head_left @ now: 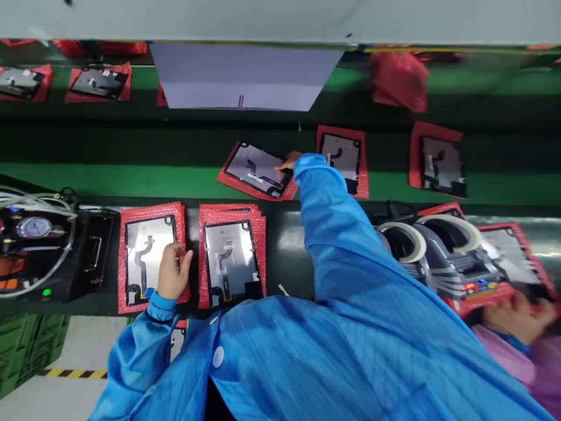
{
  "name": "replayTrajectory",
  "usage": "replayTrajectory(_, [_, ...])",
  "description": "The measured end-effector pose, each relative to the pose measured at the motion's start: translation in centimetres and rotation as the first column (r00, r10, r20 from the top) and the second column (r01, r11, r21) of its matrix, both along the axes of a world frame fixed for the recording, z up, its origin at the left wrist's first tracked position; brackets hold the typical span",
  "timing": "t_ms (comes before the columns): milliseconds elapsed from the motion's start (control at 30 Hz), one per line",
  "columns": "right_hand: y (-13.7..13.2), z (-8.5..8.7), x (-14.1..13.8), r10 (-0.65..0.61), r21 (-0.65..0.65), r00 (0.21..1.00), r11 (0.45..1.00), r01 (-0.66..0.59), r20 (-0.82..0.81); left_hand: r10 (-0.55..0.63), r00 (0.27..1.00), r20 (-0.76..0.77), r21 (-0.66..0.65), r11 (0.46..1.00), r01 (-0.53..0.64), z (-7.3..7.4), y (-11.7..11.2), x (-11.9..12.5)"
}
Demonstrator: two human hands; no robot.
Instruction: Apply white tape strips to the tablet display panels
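Honestly, I can't read a single word or number from here. The pressure gauge (33,227) over on my left has a dial, but its markings are way too small. White sheet (245,76) ahead of me shows just a little red and black mark. There's a white strip (255,178) on the display panel (265,168) by my right hand (289,161), too tiny to make out. Closest thing to a sign: yellow-and-black striped tape (74,373) on the floor (87,345).
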State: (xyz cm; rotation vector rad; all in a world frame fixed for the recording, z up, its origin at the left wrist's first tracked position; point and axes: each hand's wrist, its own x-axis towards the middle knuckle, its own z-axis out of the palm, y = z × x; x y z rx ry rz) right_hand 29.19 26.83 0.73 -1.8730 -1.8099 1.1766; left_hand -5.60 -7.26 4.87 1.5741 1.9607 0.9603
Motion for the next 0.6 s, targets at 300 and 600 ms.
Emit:
replayTrajectory(300, [-3.9, 7.6, -1.4, -0.001, -0.15, 0.976, 0.988, -0.033, -0.217, 0.291, 0.631, 0.719, -0.438, 0.895, 0.086, -1.1, 9.5, 8.8])
replayTrajectory(600, [-22.9, 7.2, -5.3, -0.473, -0.448, 0.542, 0.874, 0.189, -0.695, 0.255, 0.609, 0.751, -0.249, 0.964, -0.096, 1.8, 10.3, 7.8])
